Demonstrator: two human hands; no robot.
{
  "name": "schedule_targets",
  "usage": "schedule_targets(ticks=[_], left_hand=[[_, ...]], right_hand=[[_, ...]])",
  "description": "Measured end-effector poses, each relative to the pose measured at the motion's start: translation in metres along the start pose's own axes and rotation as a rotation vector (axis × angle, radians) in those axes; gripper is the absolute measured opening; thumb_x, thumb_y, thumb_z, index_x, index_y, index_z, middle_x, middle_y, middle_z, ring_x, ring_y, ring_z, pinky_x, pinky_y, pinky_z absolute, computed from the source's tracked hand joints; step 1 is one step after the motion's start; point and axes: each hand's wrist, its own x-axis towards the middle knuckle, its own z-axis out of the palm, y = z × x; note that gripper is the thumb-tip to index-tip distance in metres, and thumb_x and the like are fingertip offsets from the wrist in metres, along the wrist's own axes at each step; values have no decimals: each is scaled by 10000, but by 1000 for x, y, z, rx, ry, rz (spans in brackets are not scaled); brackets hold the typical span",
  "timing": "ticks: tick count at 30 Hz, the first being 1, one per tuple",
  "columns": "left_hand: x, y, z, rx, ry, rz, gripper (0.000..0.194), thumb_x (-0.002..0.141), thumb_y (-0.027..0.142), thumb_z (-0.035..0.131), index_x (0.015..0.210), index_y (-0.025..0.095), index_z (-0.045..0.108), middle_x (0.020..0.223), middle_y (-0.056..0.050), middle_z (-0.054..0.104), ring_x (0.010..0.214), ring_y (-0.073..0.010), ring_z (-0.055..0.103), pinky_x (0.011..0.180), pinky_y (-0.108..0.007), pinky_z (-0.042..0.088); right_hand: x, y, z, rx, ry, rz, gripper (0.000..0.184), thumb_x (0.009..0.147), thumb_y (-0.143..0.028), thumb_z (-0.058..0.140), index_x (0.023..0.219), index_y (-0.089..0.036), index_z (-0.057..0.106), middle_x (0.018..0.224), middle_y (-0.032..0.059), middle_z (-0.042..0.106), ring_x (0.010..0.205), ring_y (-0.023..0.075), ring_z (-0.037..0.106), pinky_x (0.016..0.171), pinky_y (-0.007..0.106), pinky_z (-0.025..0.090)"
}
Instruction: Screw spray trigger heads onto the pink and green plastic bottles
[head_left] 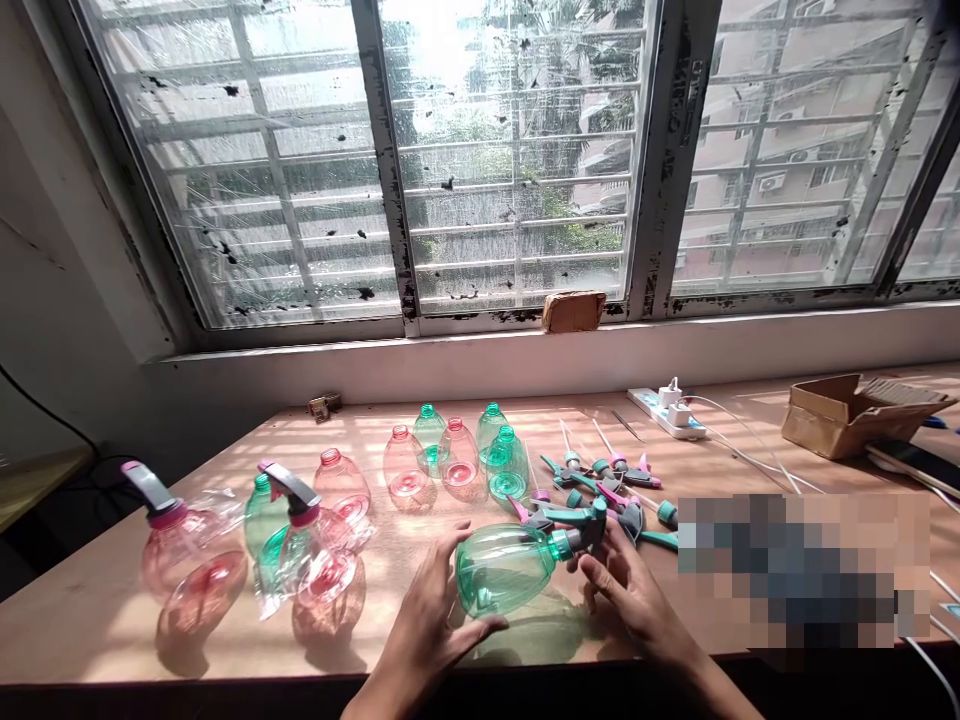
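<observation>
Left hand [431, 605]: nearest the camera with its partner, fingers curved around the broad end of a green bottle [501, 570], thumb along the near side.
Right hand [630, 580]: fingers drawn in on the grey-and-green spray head [581, 530] at the bottle's neck.
Neck risk: a collar set at an angle could cross its thread, most likely if the head turns while the bottle tilts; how far it is seated cannot be told.
Grip risk: smooth, rounded plastic could roll out of the left fingers should the right ones twist harder than the left ones hold.
Desk risk: loose spray heads [592, 487], heaped just beyond the right fingers, could be scattered by a swinging elbow or knuckle; upright bottles [507, 470] beyond the left fingers could topple if nudged.
Bottle's place: between both sets of fingers, tipped sideways, base to the left, neck to the right.
Bottle's look: see-through, egg-shaped, tapering toward the right fingers, sunlight casting its green-tinted shadow on the desk [97, 600] below.
</observation>
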Motion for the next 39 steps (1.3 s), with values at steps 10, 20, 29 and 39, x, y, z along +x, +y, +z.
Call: schedule_targets(ticks=[10, 20, 29, 39], left_hand=[[5, 0, -3, -40, 151, -241, 790, 784, 536, 845, 1372, 236, 411, 1401, -181, 655, 1259, -369, 697, 1085, -535, 552], [3, 8, -11, 200, 147, -482, 652, 846, 680, 714, 1252, 272, 408, 1350, -166, 663, 1309, -404, 650, 1039, -534, 531], [5, 4, -9, 376, 84, -425, 777, 913, 732, 574, 1410, 155, 422, 1404, -221, 569, 1429, -432, 497, 1174, -582, 399], [-9, 0, 6, 488, 564, 14, 548, 987, 425, 666, 1425, 257, 383, 1528, -196, 453, 1477, -425, 442, 1230, -640, 332]], right_hand=[[7, 0, -7, -115, -199, 62, 542, 978, -626, 660, 1356, -240, 620, 1021, 58, 681, 719, 184, 657, 669, 366, 575], [6, -4, -2, -73, -222, 36, 406, 988, -603, 657, 1094, -222, 744, 1349, 128, 589, 889, 213, 652, 635, 325, 584], [7, -6, -1, -85, -225, 45, 429, 979, -618, 660, 1052, -208, 760, 1326, 131, 596, 857, 203, 646, 645, 334, 579], [6, -5, -2, -103, -248, 45, 393, 982, -592, 674, 1070, -217, 756, 1300, 120, 619, 848, 198, 635, 665, 332, 564]])
